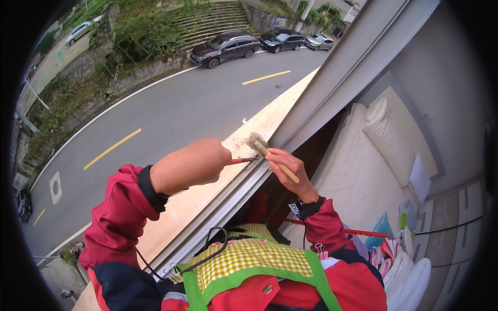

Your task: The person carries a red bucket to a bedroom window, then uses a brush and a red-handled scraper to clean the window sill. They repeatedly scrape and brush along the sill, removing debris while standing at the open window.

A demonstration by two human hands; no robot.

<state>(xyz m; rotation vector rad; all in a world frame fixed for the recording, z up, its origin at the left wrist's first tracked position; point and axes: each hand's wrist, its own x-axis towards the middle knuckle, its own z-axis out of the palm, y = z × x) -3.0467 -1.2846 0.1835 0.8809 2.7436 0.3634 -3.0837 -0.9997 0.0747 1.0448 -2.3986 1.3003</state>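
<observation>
My left hand (192,165) is closed around the red handle of a thin metal-shafted tool (243,160), perhaps a screwdriver, whose end reaches the window track (233,189). My right hand (290,171) grips a brush (277,162) by its pale wooden handle. Dusty, clumped bristles rest at the inner edge of the outside ledge (186,210), close to the tool's end. Loose dirt and crumbs lie on the ledge around the bristles. The tool's tip is hard to make out beside the brush.
A window frame (342,77) rises at the upper right. Indoors are a bed (350,155) with pillows, a red pole (365,233) and piled clothes (404,272). Beyond the ledge, far below, runs a road (171,112) with parked cars (225,46). A black cable crosses near my apron.
</observation>
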